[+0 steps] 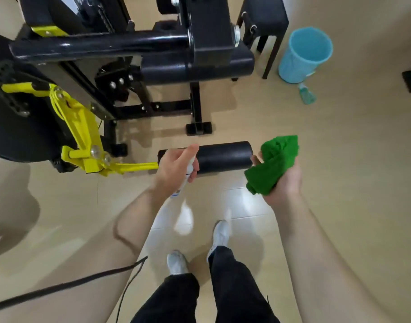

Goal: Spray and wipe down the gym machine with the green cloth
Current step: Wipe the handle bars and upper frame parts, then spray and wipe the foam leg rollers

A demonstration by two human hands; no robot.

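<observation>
green cloth, curled grip of right hand

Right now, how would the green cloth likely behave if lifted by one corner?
Probably floppy: the green cloth sits crumpled in the right hand. Likely light, since one cupped palm carries it. Its fuzzy surface should resist slipping.

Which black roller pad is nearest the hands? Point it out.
The lower roller pad, on the yellow arm, directly between the left hand and the right hand. The upper roller pad sits farther off, by the stool.
</observation>
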